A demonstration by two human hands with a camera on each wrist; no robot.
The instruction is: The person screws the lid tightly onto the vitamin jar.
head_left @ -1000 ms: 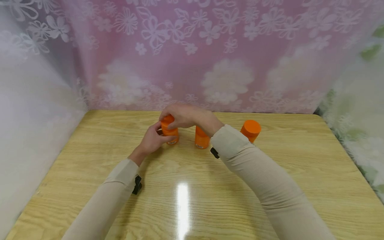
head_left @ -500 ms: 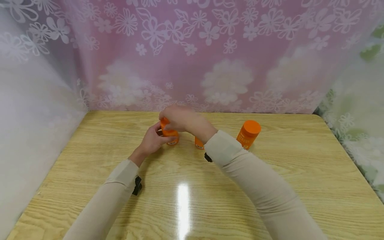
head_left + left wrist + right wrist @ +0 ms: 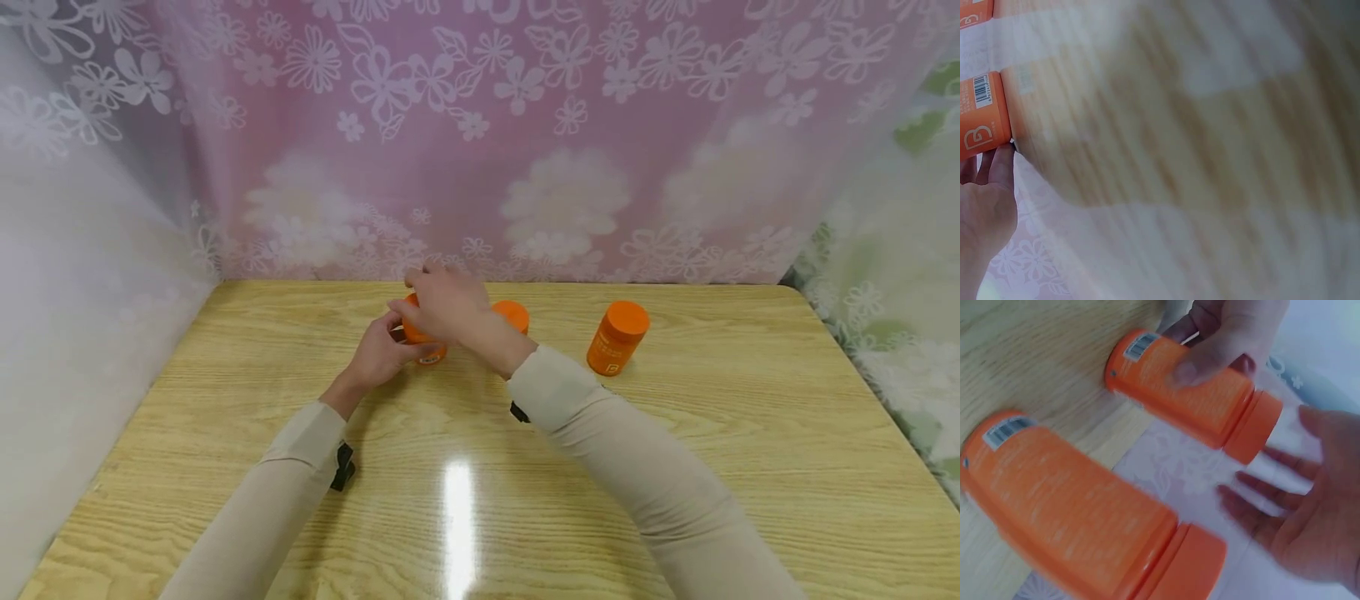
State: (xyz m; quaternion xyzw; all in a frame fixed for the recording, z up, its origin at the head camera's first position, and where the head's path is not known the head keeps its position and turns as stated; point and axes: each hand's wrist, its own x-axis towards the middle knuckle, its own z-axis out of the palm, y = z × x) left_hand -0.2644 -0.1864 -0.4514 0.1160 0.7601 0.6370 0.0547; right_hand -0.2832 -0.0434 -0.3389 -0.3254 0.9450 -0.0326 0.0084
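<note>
An orange bottle with a screw lid stands on the table; its printed side point(image 3: 1166, 412) and barcode show in the right wrist view. My left hand point(image 3: 378, 350) grips this bottle low on its body, thumb across the front. In the left wrist view, the fingers of that hand point(image 3: 988, 212) reach round the bottle point(image 3: 984, 115). Around the orange lid point(image 3: 1254, 428), my right hand point(image 3: 1319, 500) has its fingers spread and loosely bent, with a gap to the lid. Seen from the head, the right hand partly hides the lid.
A second orange bottle point(image 3: 512, 317) stands just right of the held one, partly behind the right forearm. Further right is a third orange bottle point(image 3: 617, 337). The wooden table point(image 3: 405, 500) ends at a pink flowered curtain point(image 3: 465, 183).
My right hand was curled over the lid and has loosened, its fingers now lifted and spread. The right forearm has shifted, uncovering the second bottle's lid and the third bottle. The left hand stays put.
</note>
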